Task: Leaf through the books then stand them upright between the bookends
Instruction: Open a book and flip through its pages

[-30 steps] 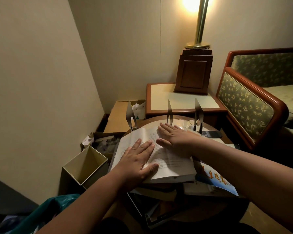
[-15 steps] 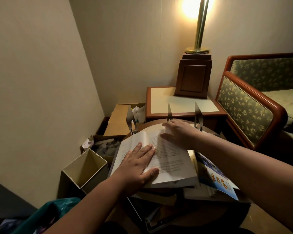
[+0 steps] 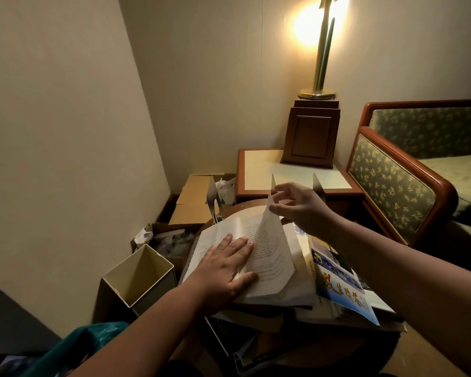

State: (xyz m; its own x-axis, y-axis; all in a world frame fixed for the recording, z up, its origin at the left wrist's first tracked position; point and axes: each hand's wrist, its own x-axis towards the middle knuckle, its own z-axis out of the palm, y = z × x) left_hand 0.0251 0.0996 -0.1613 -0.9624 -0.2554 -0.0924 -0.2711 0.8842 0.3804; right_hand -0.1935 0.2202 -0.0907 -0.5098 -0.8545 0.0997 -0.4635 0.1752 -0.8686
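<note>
Open book (image 3: 267, 257) flat on a pile (image 3: 256, 314) on the round surface (image 3: 245, 210), just in front of the bookends (image 3: 212, 194). Left hand (image 3: 226, 270) pressed on the left half, fingers (image 3: 230, 240) straight and spread wide, thumb reaching across onto the right half, covering much of the print there. Right hand (image 3: 297, 205) raised over the book's far edge, fingers narrow, pinching the top corner of one page (image 3: 272, 229) between thumb and forefinger. Page lifted upright and bowed, hiding part of the right half behind it. Print too small to read.

Three thin metal bookends upright at the far rim, seen nearly edge-on: left one by the book's far left corner, middle one poking up behind the raised page corner, right one mostly behind the right hand. Bases hidden.

Pile in deep shadow, number of volumes unclear. Blue booklet (image 3: 340, 289) with orange characters just beside the book on the right, partly tucked under it. More papers or covers below the near rim, too dark to make out.

Cream bin (image 3: 144, 268) to the left, open-topped. Behind it a box (image 3: 193, 197) and dim, crumpled clutter. Lamp (image 3: 321, 63) on a side table (image 3: 259, 170), top cut off by the frame, glare washing out the wall. Sofa (image 3: 392, 186) cut off at the right edge. Both forearms cut off at the bottom.
</note>
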